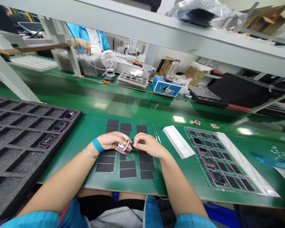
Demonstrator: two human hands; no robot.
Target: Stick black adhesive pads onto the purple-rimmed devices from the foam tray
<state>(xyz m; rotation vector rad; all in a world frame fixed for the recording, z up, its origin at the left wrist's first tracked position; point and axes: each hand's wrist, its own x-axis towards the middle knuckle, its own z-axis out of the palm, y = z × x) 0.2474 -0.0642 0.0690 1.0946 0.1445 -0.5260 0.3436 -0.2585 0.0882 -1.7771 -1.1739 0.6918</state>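
My left hand (pixel 112 141) is closed around a small silver watch-like case (pixel 123 145), held just above a sheet of black rectangular stickers (pixel 128 164) on the green bench. My right hand (pixel 146 144) is pinched with fingertips close to the case's right side; what it pinches, if anything, is too small to tell. A blue band and thin bracelets circle my left wrist. Tweezers (pixel 156 133) lie just beyond my right hand.
A black foam tray (pixel 19 148) at the left holds three purple-rimmed cases. A clear tray (pixel 218 161) with more cases lies at the right beside a white strip (pixel 178 141). Across the green conveyor (pixel 133 101), another person's hand works near a small fan (pixel 108 60).
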